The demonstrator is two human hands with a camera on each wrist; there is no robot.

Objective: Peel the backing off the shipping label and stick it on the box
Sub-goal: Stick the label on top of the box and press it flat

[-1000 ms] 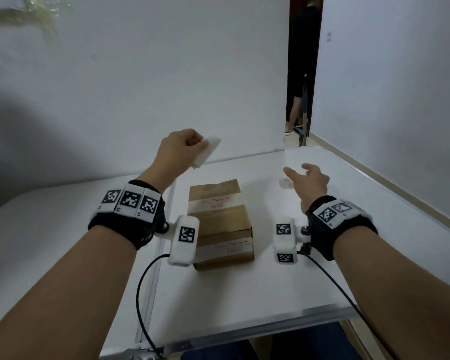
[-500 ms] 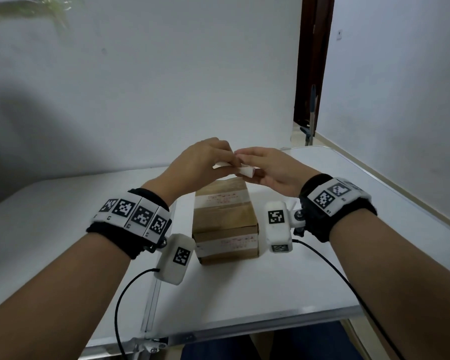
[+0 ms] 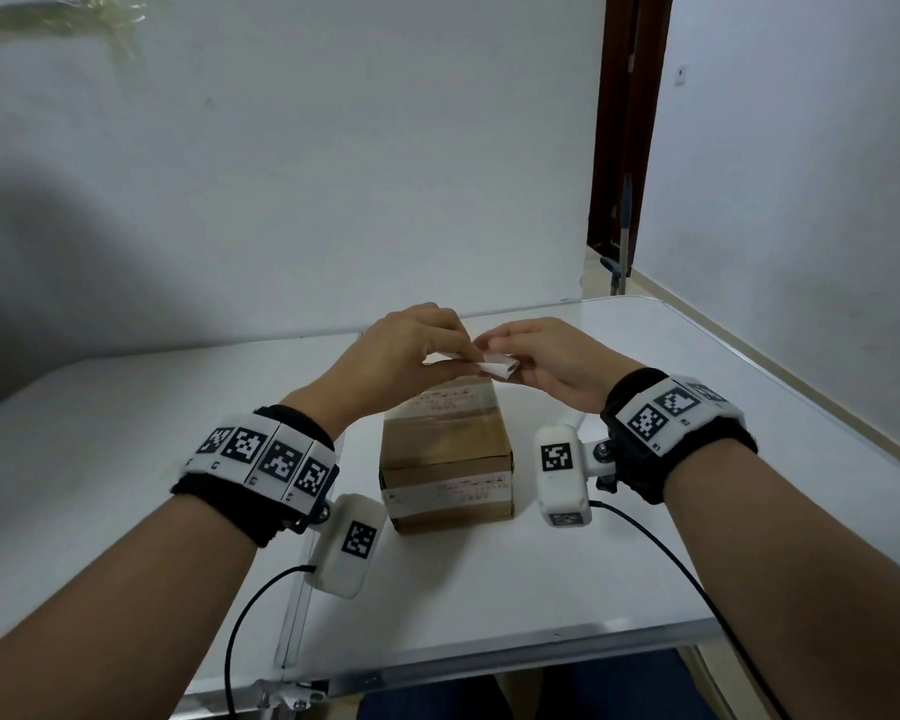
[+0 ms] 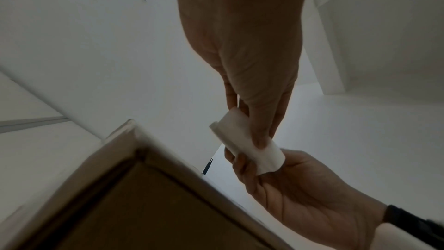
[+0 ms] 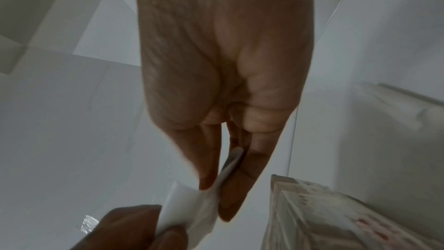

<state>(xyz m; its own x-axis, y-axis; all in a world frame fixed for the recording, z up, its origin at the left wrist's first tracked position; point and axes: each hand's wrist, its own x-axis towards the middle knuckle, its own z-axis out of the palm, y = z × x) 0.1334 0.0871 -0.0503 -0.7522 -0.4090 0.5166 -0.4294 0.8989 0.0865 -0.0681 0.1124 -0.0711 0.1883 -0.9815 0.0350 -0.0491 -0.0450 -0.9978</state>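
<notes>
Pinching opposite ends of the shipping label [image 3: 492, 362], both hands meet above the far end of the box [image 3: 448, 449], at 12 o'clock from the head camera. The left hand [image 3: 391, 356] has its thumb and fingertips closed on the label's left part; the right hand [image 3: 557, 368] clamps the right part between thumb and curled fingers. The label is small, white and curled, held in the air, not touching the box. Whether backing and label have begun to part cannot be made out: the left wrist view shows the label [image 4: 250, 144] as a curved white strip with a doubled edge, and the right wrist view shows it [image 5: 192, 206] bent and blurred between dim fingers. Print on the label is not legible. The box stands on the white table [image 3: 697, 511], sealed with clear tape over red-printed strips too small to read. The box's far face is hidden behind the hands. A dark doorway [image 3: 630, 122] lies at 1 o'clock.
</notes>
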